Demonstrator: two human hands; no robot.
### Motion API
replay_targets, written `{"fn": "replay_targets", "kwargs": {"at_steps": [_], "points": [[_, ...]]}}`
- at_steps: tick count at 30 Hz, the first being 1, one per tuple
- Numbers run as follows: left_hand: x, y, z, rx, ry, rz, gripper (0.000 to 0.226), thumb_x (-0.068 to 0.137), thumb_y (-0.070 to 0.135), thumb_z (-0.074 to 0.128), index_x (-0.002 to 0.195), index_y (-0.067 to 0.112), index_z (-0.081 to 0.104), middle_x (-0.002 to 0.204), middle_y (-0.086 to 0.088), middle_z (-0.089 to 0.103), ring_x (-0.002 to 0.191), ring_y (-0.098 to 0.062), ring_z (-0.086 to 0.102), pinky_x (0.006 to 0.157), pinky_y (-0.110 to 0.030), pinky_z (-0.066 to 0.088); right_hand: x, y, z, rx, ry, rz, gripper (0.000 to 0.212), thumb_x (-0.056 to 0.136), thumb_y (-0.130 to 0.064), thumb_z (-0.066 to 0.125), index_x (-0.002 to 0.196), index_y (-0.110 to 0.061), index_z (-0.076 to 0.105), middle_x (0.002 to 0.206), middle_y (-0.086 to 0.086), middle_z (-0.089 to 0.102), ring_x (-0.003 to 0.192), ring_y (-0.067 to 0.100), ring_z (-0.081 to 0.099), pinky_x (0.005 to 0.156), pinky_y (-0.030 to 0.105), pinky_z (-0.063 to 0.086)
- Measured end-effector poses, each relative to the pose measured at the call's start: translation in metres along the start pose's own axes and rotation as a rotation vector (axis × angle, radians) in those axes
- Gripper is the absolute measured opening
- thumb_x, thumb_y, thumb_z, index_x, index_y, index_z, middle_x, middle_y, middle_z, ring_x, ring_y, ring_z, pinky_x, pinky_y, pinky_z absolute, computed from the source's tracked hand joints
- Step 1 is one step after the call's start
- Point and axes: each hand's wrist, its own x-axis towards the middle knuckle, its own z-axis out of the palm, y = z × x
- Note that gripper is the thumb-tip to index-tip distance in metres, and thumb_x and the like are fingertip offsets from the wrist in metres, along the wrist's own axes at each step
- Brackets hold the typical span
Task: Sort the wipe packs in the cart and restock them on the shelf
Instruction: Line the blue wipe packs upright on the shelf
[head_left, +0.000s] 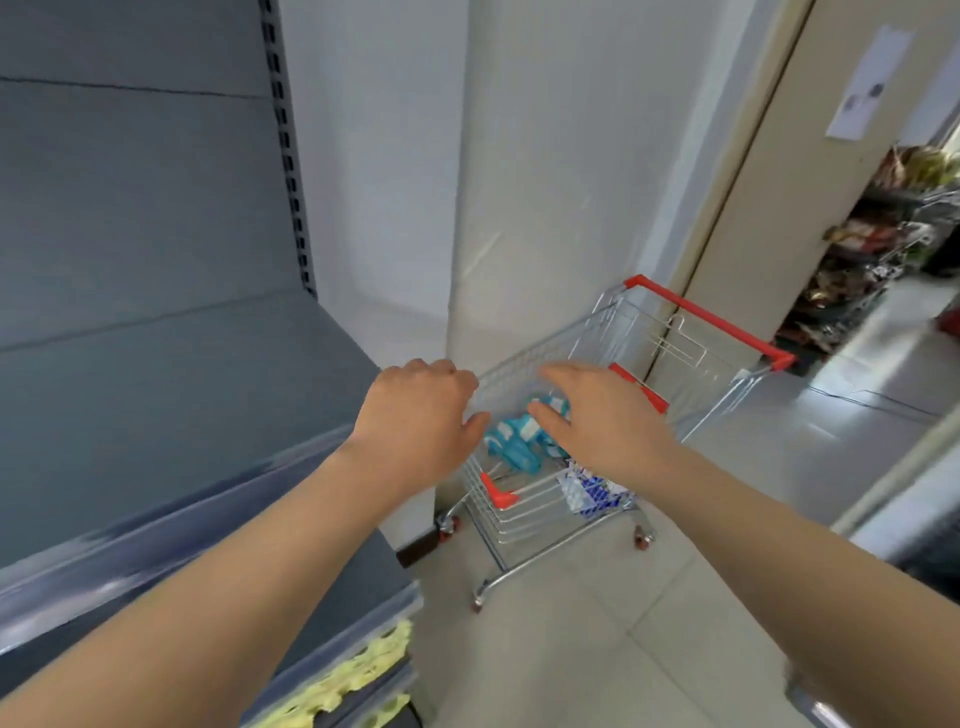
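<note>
A small wire cart with red trim stands on the floor ahead of me, beside a white pillar. Teal wipe packs lie in its basket, and a blue-and-white pack lies nearer the front right. Both my arms reach out over the cart. My left hand hovers above the cart's left rim, fingers loosely curled, holding nothing. My right hand hangs over the basket with fingers extended toward the teal packs, not touching them as far as I can tell. The image is blurred by motion.
A grey shelf unit rises at my left, its upper shelf bare; yellow items show on a lower shelf edge. The white pillar stands behind the cart. A doorway at right opens onto stocked racks. Tiled floor lies around the cart.
</note>
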Motion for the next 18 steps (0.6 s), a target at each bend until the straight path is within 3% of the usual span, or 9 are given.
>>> {"fn": "replay_targets", "kwargs": {"at_steps": [2, 7, 13, 18], "points": [[0.028, 0.030, 0.022, -0.009, -0.031, 0.022, 0.036, 0.095, 0.046, 0.041, 0.115, 0.021, 0.059, 0.110, 0.000, 0.062, 0.100, -0.023, 0.057, 0.084, -0.034, 0.045, 0.004, 0.049, 0.008, -0.008, -0.025, 0.056, 0.042, 0.095, -0.037, 0.049, 0.131, -0.015, 0.053, 0.127, 0.006, 0.059, 0.114, 0.026, 0.055, 0.089, 0.032, 0.044], [0.108, 0.083, 0.082, -0.023, -0.096, 0.058, 0.040, 0.095, 0.047, 0.043, 0.123, 0.023, 0.057, 0.114, -0.001, 0.062, 0.104, -0.024, 0.058, 0.084, -0.034, 0.044, 0.033, 0.153, 0.035, 0.019, -0.086, 0.169, 0.025, 0.095, -0.037, 0.050, 0.109, -0.020, 0.060, 0.103, 0.008, 0.065, 0.095, 0.028, 0.060, 0.077, 0.036, 0.046], [0.222, 0.117, 0.165, -0.033, -0.218, 0.055, 0.037, 0.096, 0.046, 0.042, 0.122, 0.024, 0.056, 0.111, 0.000, 0.062, 0.100, -0.021, 0.058, 0.079, -0.033, 0.043, 0.098, 0.263, 0.070, -0.011, -0.170, 0.257, 0.032, 0.097, -0.038, 0.047, 0.119, -0.017, 0.058, 0.116, 0.005, 0.062, 0.106, 0.026, 0.058, 0.086, 0.041, 0.050], [0.303, 0.133, 0.232, -0.069, -0.329, 0.025, 0.036, 0.097, 0.045, 0.041, 0.119, 0.022, 0.058, 0.110, 0.001, 0.062, 0.098, -0.019, 0.059, 0.082, -0.035, 0.048, 0.150, 0.346, 0.106, -0.017, -0.263, 0.305, 0.031, 0.096, -0.036, 0.047, 0.113, -0.013, 0.060, 0.107, 0.006, 0.065, 0.086, 0.021, 0.059, 0.072, 0.032, 0.051]]}}
